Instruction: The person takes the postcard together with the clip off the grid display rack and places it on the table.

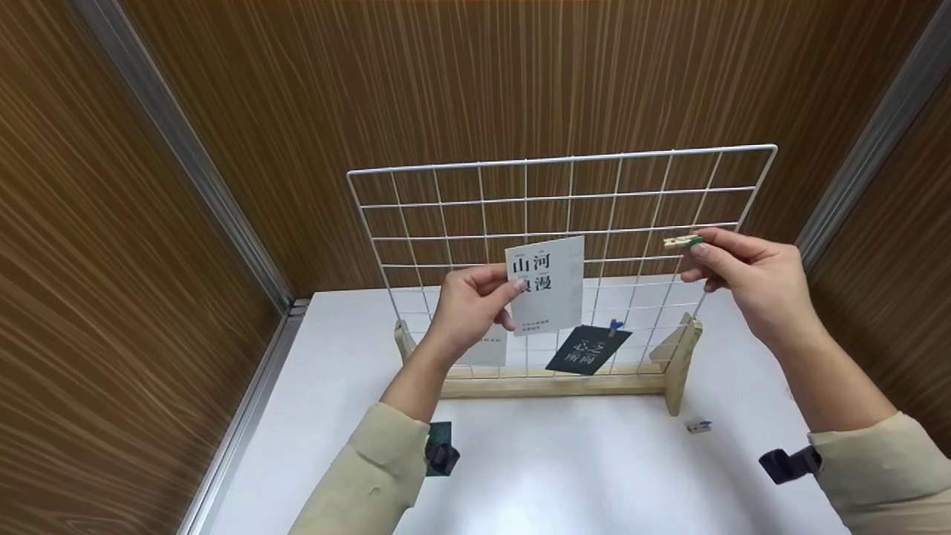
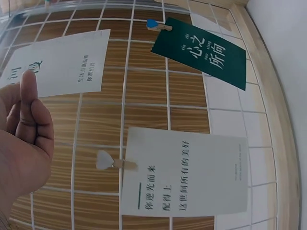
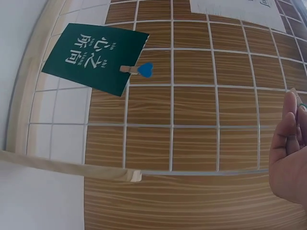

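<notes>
My left hand (image 1: pixel 475 305) pinches a white card (image 1: pixel 553 305) with dark characters by its left edge, holding it up before the white wire grid (image 1: pixel 550 199). In my right hand (image 1: pixel 758 279), thumb and fingers pinch a small wooden clothespin (image 1: pixel 680 242) with a green part, in front of the grid's right side. A dark green card (image 2: pixel 204 52) hangs tilted on the grid from a clothespin with a blue heart (image 3: pixel 145 70). Lower in the left wrist view, another white card (image 2: pixel 192 177) hangs from a clothespin with a white heart (image 2: pixel 104 160).
The grid stands in a wooden base (image 1: pixel 557 385) on a white table (image 1: pixel 565 461). A loose clothespin (image 1: pixel 698 427) with a blue part lies at the right. Partly behind the left sleeve lies a dark green card (image 1: pixel 441 431). Wood-grain panels (image 1: pixel 475 82) enclose the table.
</notes>
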A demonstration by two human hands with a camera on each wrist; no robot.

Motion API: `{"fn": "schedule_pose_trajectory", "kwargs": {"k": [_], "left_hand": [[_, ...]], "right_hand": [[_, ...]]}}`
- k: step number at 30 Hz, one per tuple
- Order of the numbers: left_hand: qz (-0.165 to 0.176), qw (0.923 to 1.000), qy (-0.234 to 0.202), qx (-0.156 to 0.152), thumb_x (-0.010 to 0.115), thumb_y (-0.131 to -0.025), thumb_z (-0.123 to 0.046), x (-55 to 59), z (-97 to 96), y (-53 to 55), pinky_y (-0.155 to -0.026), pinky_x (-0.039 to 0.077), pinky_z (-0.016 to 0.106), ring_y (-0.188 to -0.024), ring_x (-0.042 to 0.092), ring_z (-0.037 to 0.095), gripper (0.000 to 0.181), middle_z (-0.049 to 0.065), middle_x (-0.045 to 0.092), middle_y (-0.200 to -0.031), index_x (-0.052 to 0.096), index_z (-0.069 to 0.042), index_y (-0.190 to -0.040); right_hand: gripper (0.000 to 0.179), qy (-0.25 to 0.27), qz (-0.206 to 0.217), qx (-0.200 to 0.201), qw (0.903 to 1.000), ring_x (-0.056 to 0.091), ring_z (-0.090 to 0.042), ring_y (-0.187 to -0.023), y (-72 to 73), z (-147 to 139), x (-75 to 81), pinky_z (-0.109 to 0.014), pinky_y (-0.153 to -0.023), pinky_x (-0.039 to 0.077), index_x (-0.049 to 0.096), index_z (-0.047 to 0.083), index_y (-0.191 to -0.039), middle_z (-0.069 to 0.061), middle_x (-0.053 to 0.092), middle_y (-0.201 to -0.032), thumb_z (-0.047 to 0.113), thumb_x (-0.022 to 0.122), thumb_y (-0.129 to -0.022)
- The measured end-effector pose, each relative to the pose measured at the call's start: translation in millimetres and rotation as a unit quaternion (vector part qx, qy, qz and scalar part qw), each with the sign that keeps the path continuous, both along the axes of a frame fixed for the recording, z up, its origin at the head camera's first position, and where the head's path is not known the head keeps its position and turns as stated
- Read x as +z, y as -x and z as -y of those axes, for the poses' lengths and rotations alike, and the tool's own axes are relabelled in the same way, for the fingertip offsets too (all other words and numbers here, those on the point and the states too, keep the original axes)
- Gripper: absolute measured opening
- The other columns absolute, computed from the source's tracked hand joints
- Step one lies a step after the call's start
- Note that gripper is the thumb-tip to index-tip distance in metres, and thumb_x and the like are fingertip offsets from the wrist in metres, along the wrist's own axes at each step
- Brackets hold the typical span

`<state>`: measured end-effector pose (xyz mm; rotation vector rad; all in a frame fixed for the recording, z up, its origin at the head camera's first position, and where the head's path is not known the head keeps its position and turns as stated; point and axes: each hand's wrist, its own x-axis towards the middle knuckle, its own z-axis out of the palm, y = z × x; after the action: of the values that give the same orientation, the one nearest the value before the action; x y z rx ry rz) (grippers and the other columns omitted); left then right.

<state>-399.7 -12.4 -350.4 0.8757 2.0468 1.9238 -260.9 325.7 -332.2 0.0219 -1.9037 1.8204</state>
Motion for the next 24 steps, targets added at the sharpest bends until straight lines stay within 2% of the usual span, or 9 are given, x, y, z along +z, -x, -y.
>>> {"fn": "schedule_pose_trajectory", "kwargs": {"k": [11, 17, 24], "left_hand": [[0.018, 0.9997, 0.007, 0.014, 0.078, -0.099, -0.014, -19.8, 29.6, -9.6, -0.058, 0.058, 0.024, -0.072, 0.074, 0.025, 0.022, 0.005, 0.08, -0.111, 0.08, -0.01, -0.12], [0.035, 0.9992, 0.003, 0.018, 0.079, -0.098, -0.015, -35.1, 41.5, -13.4, -0.058, 0.057, 0.022, -0.063, 0.069, 0.02, 0.021, 0.007, 0.08, -0.109, 0.08, -0.008, -0.118], [0.057, 0.9978, 0.012, 0.032, 0.081, -0.097, -0.015, -54.5, 53.8, -16.7, -0.059, 0.058, 0.023, -0.058, 0.066, 0.017, 0.022, 0.008, 0.081, -0.107, 0.08, -0.007, -0.117]], "right_hand": [[0.028, 0.042, 0.015, -0.001, 0.999, 0.078, -0.015, -0.078, -22.4, -16.5, -29.3, -0.02, -0.067, 0.06, 0.074, -0.005, -0.126, -0.006, 0.08, -0.1, 0.004, 0.074, -0.1], [0.028, 0.065, 0.015, -0.008, 0.9977, 0.078, -0.015, -0.078, -31.3, -26.2, -47.6, -0.02, -0.067, 0.06, 0.073, -0.006, -0.127, -0.007, 0.08, -0.101, 0.003, 0.073, -0.1], [0.024, 0.1, 0.032, -0.026, 0.9941, 0.078, -0.015, -0.078, -40.7, -35.2, -70.9, -0.02, -0.068, 0.06, 0.078, 0.002, -0.123, -0.006, 0.081, -0.101, 0.002, 0.073, -0.099]]}}
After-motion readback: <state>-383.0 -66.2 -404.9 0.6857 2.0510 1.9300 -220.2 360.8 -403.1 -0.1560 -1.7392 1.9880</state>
